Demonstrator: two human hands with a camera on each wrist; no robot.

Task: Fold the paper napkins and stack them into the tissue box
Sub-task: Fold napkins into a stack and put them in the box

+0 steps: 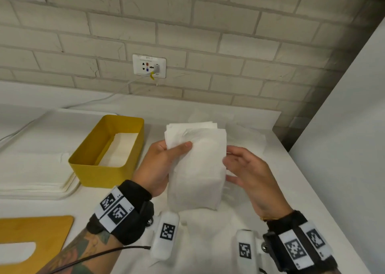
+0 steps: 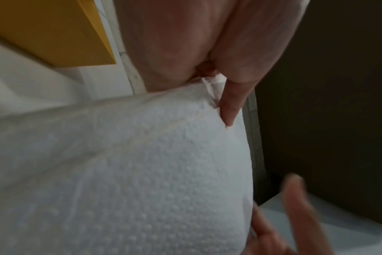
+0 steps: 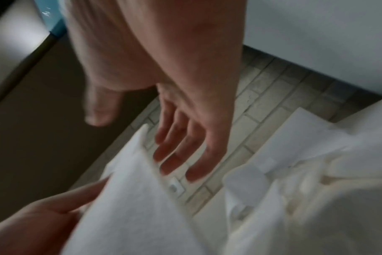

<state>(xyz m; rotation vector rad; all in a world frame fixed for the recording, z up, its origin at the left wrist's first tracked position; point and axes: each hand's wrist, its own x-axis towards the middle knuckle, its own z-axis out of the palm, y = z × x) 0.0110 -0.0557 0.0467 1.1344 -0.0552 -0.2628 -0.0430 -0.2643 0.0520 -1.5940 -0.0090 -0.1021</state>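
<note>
L hand (image 1: 160, 165) round napkin stack (image 1: 198, 165); R hand (image 1: 248, 173) slack.

The napkins (image 1: 198, 165) at the centre of the frame are soft white paper, matt, with an embossed dot texture plain in the left wrist view. The box (image 1: 100, 169) to their left looks like smooth, matt yellow metal or plastic; I cannot tell which. At lower left the lid (image 1: 41, 228) shows wood grain. The wall (image 1: 187, 23) above is rough, pale painted brick. The countertop (image 1: 291, 190) is smooth white.
</note>
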